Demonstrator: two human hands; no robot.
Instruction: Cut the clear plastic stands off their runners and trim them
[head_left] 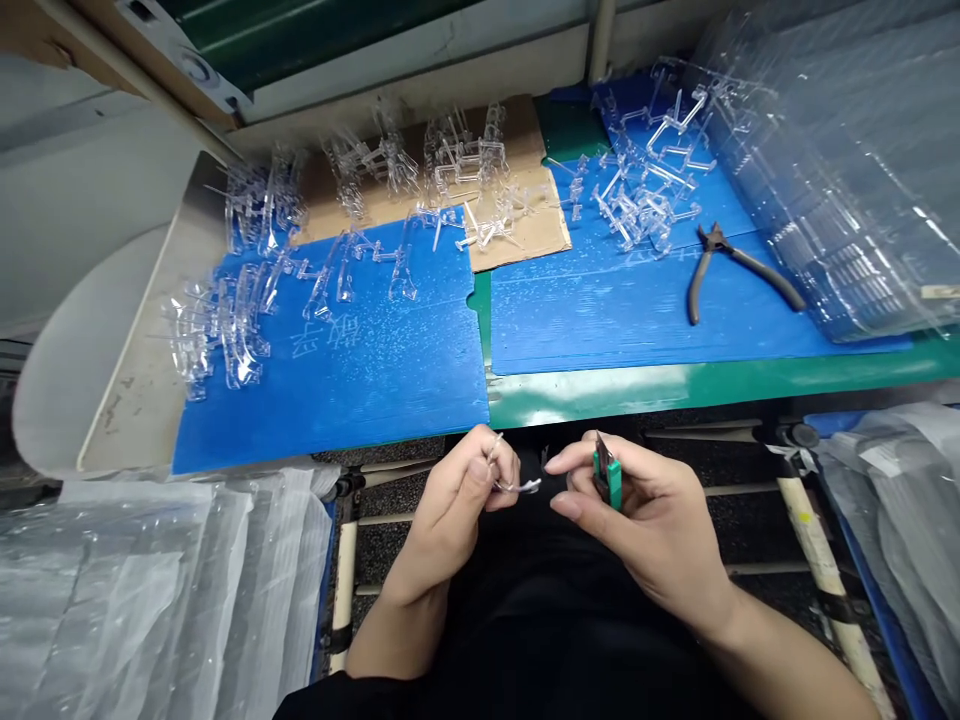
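Note:
My left hand [459, 500] is closed around a small clear plastic part [528, 487], whose thin ends stick out past the thumb and fingers. Curled around a green utility knife [615, 484], my right hand [664, 510] has its dark blade pointing up and its thumb and forefinger reaching toward the left hand. A small gap separates the two hands. Both are held over my lap, just in front of the table's near edge. The palms hide most of the plastic part and the knife handle.
Clear plastic parts stand in rows on the left blue sheet [405, 370] and the cardboard [525, 235]; more lie in a loose pile [645, 200]. Side cutters [716, 240] rest near stacked clear trays [832, 200]. Wrapped stacks [150, 590] flank my lap.

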